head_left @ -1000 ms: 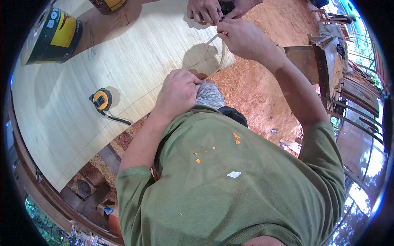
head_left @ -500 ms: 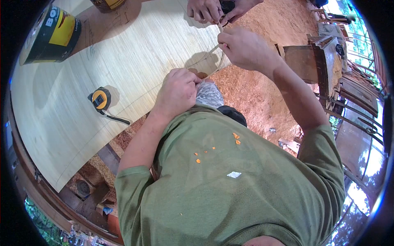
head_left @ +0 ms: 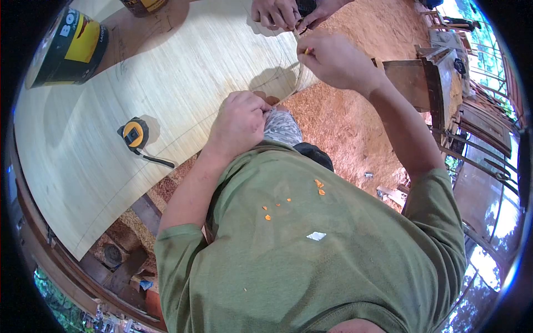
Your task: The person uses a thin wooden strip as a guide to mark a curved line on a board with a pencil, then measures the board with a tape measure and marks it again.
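My left hand (head_left: 239, 122) is closed at the near edge of the pale wood sheet (head_left: 183, 83), its fingertips pinching the end of a thin flexible strip (head_left: 300, 75). That strip bows outward along the sheet's right end toward another person's hands. My right hand (head_left: 336, 62) is closed around a pencil (head_left: 307, 51), a bit of yellow and red showing between the fingers; its tip is hidden. Just above it, the other person's left-side hand (head_left: 276, 14) and right-side hand (head_left: 325, 10) hold a black object (head_left: 307, 6) at the strip's far end.
A yellow and black tape measure (head_left: 134, 134) lies on the sheet, which carries pencil lines. A dark paint bucket (head_left: 69, 50) stands at upper left, with a second can (head_left: 143, 5) behind. Sawdust (head_left: 355, 133) covers the floor. A wooden workpiece (head_left: 408, 83) stands to the right.
My right hand has turned slightly and shifted a little, so the pencil's yellow and red part now shows. My left hand and the other person's hands stay nearly in place.
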A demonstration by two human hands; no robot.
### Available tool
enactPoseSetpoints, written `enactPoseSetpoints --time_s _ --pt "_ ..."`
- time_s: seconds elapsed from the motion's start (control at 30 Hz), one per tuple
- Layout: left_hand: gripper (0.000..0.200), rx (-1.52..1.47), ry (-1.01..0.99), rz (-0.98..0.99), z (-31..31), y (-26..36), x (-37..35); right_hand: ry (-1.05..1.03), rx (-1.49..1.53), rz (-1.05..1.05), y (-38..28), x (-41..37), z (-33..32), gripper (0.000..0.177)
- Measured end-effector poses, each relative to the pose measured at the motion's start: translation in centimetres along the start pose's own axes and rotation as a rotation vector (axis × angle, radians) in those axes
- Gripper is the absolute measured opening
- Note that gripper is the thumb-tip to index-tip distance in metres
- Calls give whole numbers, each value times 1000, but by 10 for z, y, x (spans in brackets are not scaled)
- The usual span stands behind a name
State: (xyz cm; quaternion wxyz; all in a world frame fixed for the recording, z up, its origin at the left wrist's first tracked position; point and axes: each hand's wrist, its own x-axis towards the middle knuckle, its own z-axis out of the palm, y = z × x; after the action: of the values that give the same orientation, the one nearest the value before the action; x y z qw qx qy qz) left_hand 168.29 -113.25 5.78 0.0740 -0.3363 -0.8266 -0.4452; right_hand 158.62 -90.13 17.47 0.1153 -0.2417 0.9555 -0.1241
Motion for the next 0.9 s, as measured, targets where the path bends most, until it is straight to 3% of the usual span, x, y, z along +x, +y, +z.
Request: enactPoseSetpoints --time_s 0.1,0.3,0.37,0.5,0.6,0.77,0.9 --pt "8 0 -2 -4 0 0 -1 -77 -12 -97 -8 -6 -2 22" --pt "9 0 -5 -11 -1 0 0 -134 30 54 -2 0 -2 21" --pt "10 -7 -16 -22 0 0 0 -123 -8 -83 -4 -5 1 21" --pt "11 25 -20 -15 2 -2 -2 -153 -19 -101 -8 -8 5 21" --pt "12 13 -21 -11 -1 1 0 -157 37 66 -9 -3 -1 20" --pt "12 24 -15 -10 1 -1 0 -150 -2 -114 -13 -14 8 21" --pt "11 25 -30 -12 0 0 -1 -147 89 -13 -13 -9 1 23"
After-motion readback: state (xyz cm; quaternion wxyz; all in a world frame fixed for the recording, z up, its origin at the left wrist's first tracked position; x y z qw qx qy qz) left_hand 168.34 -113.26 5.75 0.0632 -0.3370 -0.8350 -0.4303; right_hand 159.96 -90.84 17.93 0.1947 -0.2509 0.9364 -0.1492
